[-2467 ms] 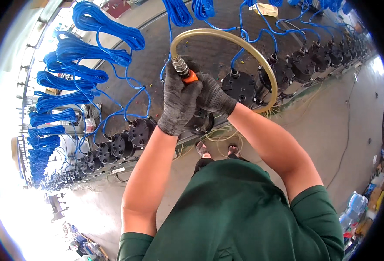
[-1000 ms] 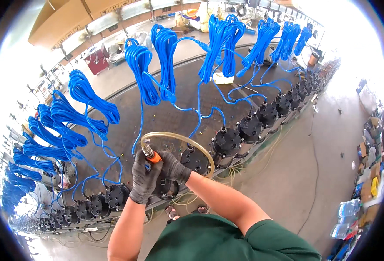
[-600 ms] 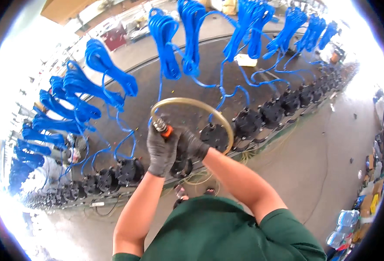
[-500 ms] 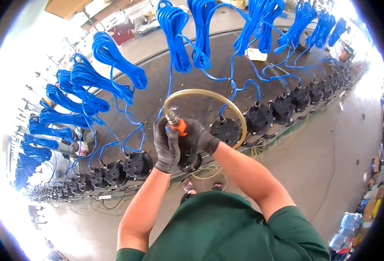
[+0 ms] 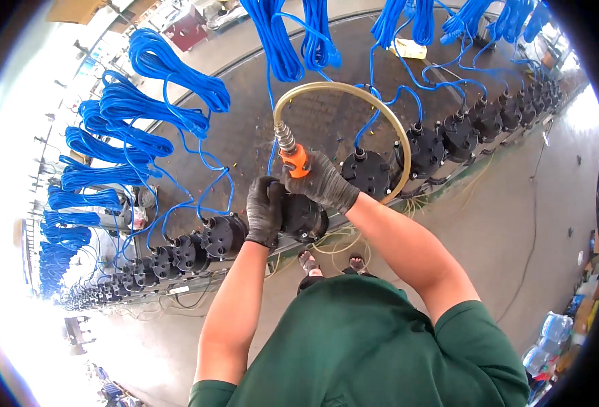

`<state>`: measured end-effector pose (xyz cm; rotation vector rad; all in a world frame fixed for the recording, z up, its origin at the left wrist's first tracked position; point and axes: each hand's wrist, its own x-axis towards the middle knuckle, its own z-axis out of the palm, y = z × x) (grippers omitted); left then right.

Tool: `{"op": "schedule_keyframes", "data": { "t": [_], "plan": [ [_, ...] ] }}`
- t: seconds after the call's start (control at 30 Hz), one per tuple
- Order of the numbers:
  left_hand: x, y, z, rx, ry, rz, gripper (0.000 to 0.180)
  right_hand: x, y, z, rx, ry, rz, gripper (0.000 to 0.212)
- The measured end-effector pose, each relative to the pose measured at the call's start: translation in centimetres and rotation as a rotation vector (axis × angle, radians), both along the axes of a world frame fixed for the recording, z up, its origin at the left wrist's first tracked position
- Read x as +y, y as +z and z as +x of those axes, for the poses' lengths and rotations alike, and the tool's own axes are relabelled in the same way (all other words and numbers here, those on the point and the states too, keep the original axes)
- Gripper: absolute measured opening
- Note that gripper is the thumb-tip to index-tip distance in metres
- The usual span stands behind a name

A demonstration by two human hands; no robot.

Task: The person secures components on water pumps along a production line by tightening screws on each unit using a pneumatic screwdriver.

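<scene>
My right hand, in a dark grey glove, is closed around an orange air tool. A metal coupling joins it to a yellowish hose, which loops over and down to the right. Below my hands a black round housing sits at the table's near edge, with the tool just above it. My left hand, gloved too, is at the left side of that housing with its fingers curled in. What those fingers grip is hidden. A blue cable rises behind the hands.
More black housings line the curved table edge on both sides. Coiled blue cables hang above the dark tabletop, each running down toward the housings. A yellowish paper lies at the back. Thin pale tubes hang below the edge near my feet.
My right hand and the orange tool have risen a little off the housing, leaving more of it in sight. My left hand's fingers have curled in. The whole view has shifted slightly.
</scene>
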<state>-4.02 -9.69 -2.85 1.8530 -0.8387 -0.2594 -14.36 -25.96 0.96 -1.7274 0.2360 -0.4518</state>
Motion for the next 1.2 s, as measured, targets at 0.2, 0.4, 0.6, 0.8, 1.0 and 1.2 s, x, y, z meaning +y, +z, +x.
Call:
{"op": "schedule_keyframes", "data": {
  "t": [0.2,0.4,0.6,0.8,1.0,1.2],
  "plan": [
    [0.1,1.1,-0.5,-0.094,0.000,0.038,0.021,0.4,1.1,-1.0,-0.093,0.029,0.101,0.038],
    [0.0,1.8,-1.0,-0.096,0.018,0.063,0.023,0.4,0.8,-1.2,-0.076,-0.008,-0.021,0.040],
    [0.3,1.5,-0.8,-0.141,0.020,0.054,0.022,0.5,1.4,-1.3,0.009,0.002,-0.039,0.043],
    [0.1,1.7,-1.1,-0.115,0.036,0.033,0.020,0.0,1.3,-1.3,-0.056,0.064,0.174,0.040],
    [0.2,1.3,-0.9,-0.070,0.055,0.042,0.021,0.9,1.4,-1.5,-0.171,0.062,0.328,0.039],
    [0.2,1.3,-0.9,-0.087,0.049,0.068,0.021,0.4,1.7,-1.4,-0.013,0.018,0.021,0.042]
  ]
}}
